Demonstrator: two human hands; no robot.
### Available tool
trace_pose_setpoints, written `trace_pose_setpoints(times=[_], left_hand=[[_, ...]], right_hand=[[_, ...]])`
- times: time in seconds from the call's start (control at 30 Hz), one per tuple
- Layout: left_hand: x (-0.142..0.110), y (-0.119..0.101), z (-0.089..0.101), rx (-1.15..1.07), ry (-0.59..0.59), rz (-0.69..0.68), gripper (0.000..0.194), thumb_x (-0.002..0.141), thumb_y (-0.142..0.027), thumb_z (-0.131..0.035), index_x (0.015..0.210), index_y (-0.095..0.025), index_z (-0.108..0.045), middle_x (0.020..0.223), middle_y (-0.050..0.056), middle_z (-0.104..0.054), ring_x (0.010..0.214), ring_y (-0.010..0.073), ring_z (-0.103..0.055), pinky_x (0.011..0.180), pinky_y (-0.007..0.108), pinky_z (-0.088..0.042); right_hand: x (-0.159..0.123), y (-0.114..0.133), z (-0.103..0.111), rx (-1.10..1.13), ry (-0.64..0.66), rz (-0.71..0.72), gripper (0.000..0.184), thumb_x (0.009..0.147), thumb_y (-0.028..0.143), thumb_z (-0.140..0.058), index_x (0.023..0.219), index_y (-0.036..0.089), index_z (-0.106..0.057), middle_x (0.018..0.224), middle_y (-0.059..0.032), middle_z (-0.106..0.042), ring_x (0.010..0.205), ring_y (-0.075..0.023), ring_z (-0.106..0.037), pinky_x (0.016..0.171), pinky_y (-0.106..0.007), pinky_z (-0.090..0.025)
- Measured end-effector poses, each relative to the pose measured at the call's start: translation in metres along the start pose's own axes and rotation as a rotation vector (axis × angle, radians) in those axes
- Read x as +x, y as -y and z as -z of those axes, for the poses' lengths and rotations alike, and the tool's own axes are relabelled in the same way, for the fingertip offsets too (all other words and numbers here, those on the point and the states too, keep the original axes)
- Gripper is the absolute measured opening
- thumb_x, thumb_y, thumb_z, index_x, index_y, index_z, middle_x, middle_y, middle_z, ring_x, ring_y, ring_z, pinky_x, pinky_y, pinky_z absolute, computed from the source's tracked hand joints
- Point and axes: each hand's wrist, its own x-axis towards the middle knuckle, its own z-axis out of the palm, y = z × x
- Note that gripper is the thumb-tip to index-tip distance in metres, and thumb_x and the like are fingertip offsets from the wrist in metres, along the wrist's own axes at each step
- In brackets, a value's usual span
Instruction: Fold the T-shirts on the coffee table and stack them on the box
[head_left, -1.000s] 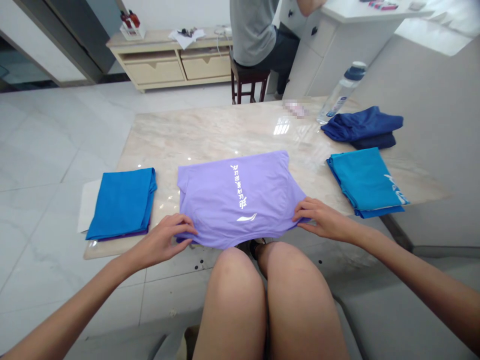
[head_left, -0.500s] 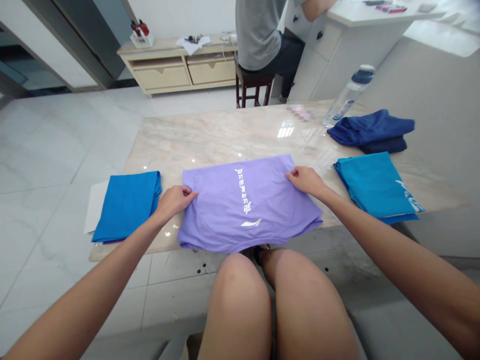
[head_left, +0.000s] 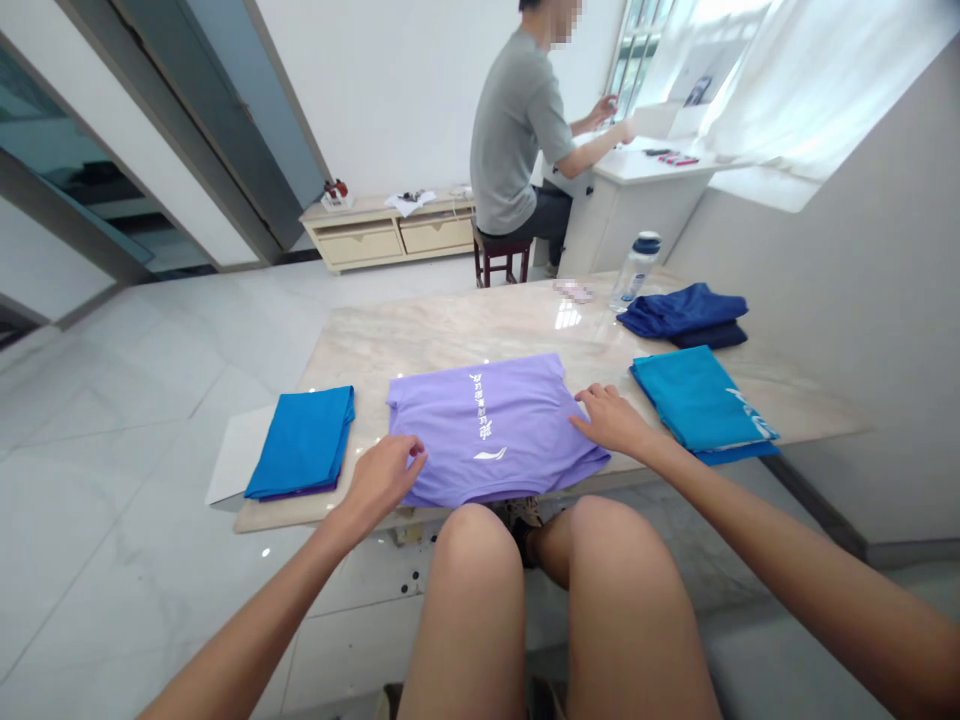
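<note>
Both hands have slid along the sides of the cloth toward the wearer since half a second ago, and the view has tipped up to bring in more of the room. The left hand [head_left: 384, 470] rests at the near left side of a lavender short garment of thin cloth [head_left: 517, 410], thumb and forefinger curved toward each other; whether they pinch fabric cannot be told. The right hand [head_left: 611, 418] meets the opposite edge with thumb and fingers loosely parted. The garment, printed in white characters, lies spread at the middle of a pale marble-patterned desk [head_left: 420, 330], its near edge reaching the desk's front, just before the bare knees [head_left: 480, 560]. It looks light, limp and quick to wrinkle, with no stiffness of its own and little risk of damage; the surest hold would be the two side edges, pinched level with each other through every layer. On the left sits a folded bright blue cloth square [head_left: 304, 435]; on the right, a folded turquoise garment with white print [head_left: 686, 400]. Behind that are a rumpled navy cloth [head_left: 682, 312] and a clear bottle with a blue-and-white cap [head_left: 632, 280]. Beyond, a person in a grey shirt [head_left: 510, 150] sits on a dark wooden stool [head_left: 501, 262].
</note>
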Motion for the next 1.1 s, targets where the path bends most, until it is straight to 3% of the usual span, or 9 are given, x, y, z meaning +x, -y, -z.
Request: trace_pose_setpoints(times=[0.2,0.27,0.33,0.4,0.53,0.73,0.83,0.97,1.1], left_hand=[[-0.019,-0.062,0.081,-0.139,-0.145,-0.018,0.018,0.099,-0.034,-0.065,0.099,-0.026,-0.081,0.102,0.006,-0.085,0.097,0.0285,-0.077,0.078,0.034,-0.049],[-0.017,-0.085,0.092,-0.18,-0.171,-0.062,0.017,0.098,-0.032,-0.067,0.099,-0.025,-0.081,0.099,0.006,-0.084,0.095,0.0273,-0.077,0.079,0.033,-0.05],[-0.012,-0.11,0.084,-0.213,-0.155,-0.129,0.016,0.097,-0.03,-0.068,0.1,-0.024,-0.082,0.097,0.006,-0.084,0.094,0.0264,-0.076,0.081,0.033,-0.051],[-0.004,-0.139,0.06,-0.236,-0.094,-0.187,0.016,0.097,-0.025,-0.067,0.1,-0.022,-0.083,0.098,0.007,-0.083,0.095,0.0261,-0.076,0.085,0.034,-0.051],[0.02,-0.204,-0.012,-0.231,0.045,-0.227,0.015,0.099,-0.02,-0.068,0.106,-0.017,-0.08,0.102,0.012,-0.082,0.1,0.0264,-0.076,0.089,0.034,-0.052],[0.054,-0.278,-0.097,-0.252,0.096,-0.18,0.045,0.095,-0.041,-0.083,0.127,-0.013,-0.068,0.132,0.023,-0.073,0.123,0.0337,-0.07,0.1,0.038,-0.052],[0.056,-0.285,-0.118,-0.235,0.088,-0.142,0.037,0.099,-0.034,-0.078,0.126,-0.013,-0.066,0.137,0.026,-0.069,0.131,0.038,-0.065,0.107,0.045,-0.049],[0.045,-0.269,-0.132,-0.273,0.124,-0.179,0.014,0.105,-0.017,-0.058,0.116,-0.017,-0.067,0.128,0.021,-0.072,0.126,0.0345,-0.067,0.107,0.045,-0.048],[0.021,-0.246,-0.137,-0.441,0.151,-0.178,0.008,0.107,-0.02,-0.057,0.108,-0.022,-0.065,0.114,0.015,-0.075,0.108,0.0293,-0.071,0.096,0.04,-0.051]], right_hand=[[-0.027,-0.01,0.097,0.144,-0.051,-0.075,0.034,0.108,0.038,-0.061,0.123,0.014,-0.079,0.127,-0.0207,-0.078,0.121,-0.0319,-0.071,0.104,-0.036,-0.053],[-0.033,-0.006,0.122,0.236,-0.146,-0.153,0.031,0.109,0.036,-0.058,0.119,0.015,-0.08,0.123,-0.0182,-0.08,0.116,-0.029,-0.073,0.096,-0.031,-0.053],[-0.04,-0.001,0.128,0.321,-0.25,-0.238,0.03,0.109,0.033,-0.057,0.117,0.016,-0.08,0.12,-0.0176,-0.081,0.112,-0.0278,-0.074,0.092,-0.029,-0.051],[-0.049,0.001,0.116,0.389,-0.301,-0.31,0.03,0.11,0.031,-0.055,0.114,0.015,-0.08,0.117,-0.0178,-0.081,0.109,-0.0273,-0.075,0.089,-0.028,-0.05],[-0.066,-0.013,0.058,0.462,-0.241,-0.393,0.03,0.11,0.027,-0.054,0.11,0.015,-0.082,0.115,-0.0165,-0.083,0.108,-0.0256,-0.076,0.085,-0.026,-0.049],[-0.084,-0.048,-0.01,0.464,-0.186,-0.445,0.027,0.108,0.024,-0.054,0.104,0.017,-0.08,0.108,-0.013,-0.084,0.102,-0.0252,-0.077,0.081,-0.027,-0.048],[-0.087,-0.054,-0.028,0.462,-0.229,-0.381,0.027,0.107,0.026,-0.054,0.1,0.02,-0.078,0.104,-0.012,-0.083,0.098,-0.0259,-0.077,0.078,-0.028,-0.05],[-0.079,-0.051,-0.046,0.473,-0.278,-0.372,0.028,0.105,0.029,-0.053,0.096,0.021,-0.078,0.1,-0.0136,-0.082,0.098,-0.0279,-0.077,0.082,-0.031,-0.053],[-0.049,-0.034,-0.055,0.755,-0.153,-0.424,0.024,0.103,0.029,-0.056,0.103,0.019,-0.078,0.106,-0.0124,-0.083,0.104,-0.026,-0.078,0.087,-0.029,-0.056]])
